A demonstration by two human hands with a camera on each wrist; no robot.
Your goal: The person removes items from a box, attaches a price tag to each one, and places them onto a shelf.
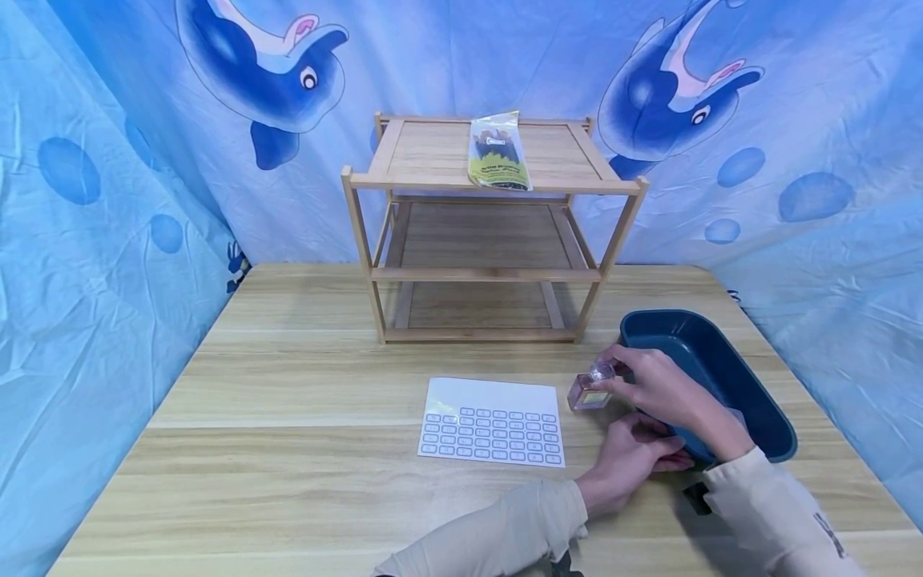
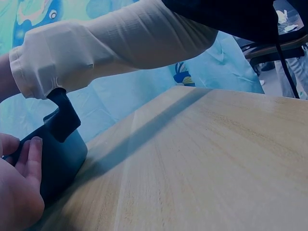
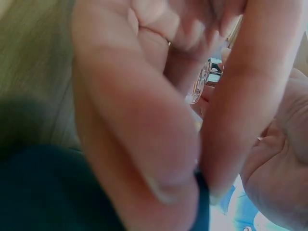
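In the head view, my right hand pinches a small reddish square bottle by its clear cap, left of a dark teal bin. My left hand is just below, fingers at the bin's near left edge. The left wrist view has my left hand gripping the rim of the bin. Blurred fingers around a dark rim fill much of the right wrist view; behind them show the bottle's clear cap and part of my right hand.
A white sheet with rows of small boxes lies left of the bottle. Behind it stands a three-tier wooden rack, with a yellow-and-clear packet on top. Something pale shows inside the bin beside the right wrist.
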